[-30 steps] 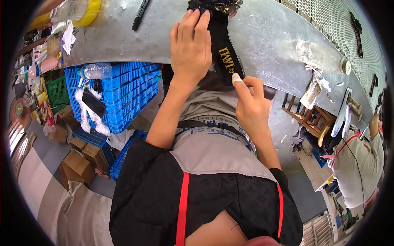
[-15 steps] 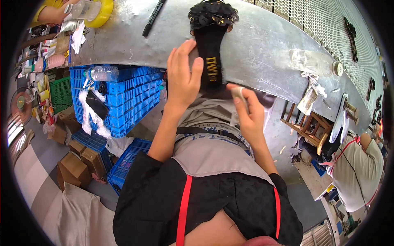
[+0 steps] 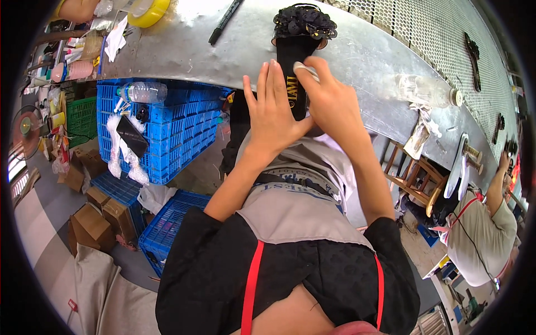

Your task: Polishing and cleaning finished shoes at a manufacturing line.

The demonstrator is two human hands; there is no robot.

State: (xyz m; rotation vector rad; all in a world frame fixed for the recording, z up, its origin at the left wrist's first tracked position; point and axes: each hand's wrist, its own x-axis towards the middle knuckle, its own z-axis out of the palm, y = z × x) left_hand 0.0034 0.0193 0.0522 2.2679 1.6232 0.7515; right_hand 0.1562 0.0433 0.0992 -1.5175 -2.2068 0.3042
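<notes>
A black slip-on sandal (image 3: 289, 49) with a ruffled black strap flecked with gold lies on the metal table, toe end away from me, gold lettering on its insole. My left hand (image 3: 272, 117) rests flat over the insole's near left part, fingers stretched out and close together except the little finger. Pinched in my right hand (image 3: 334, 99) is a small whitish cloth (image 3: 307, 69), held against the insole beside the lettering. Both hands hide the sandal's heel end.
A black marker (image 3: 225, 22) and a yellow tape roll (image 3: 149, 13) lie farther left on the metal table (image 3: 190, 56). A clear bottle (image 3: 427, 90) lies at right. Blue crates (image 3: 173, 145) stand left below the table's edge. Another person (image 3: 484, 240) works at far right.
My right hand has moved up and left, bringing the cloth onto the insole. My left hand has shifted right and nearer to me, over the sandal. The view has shifted slightly.
</notes>
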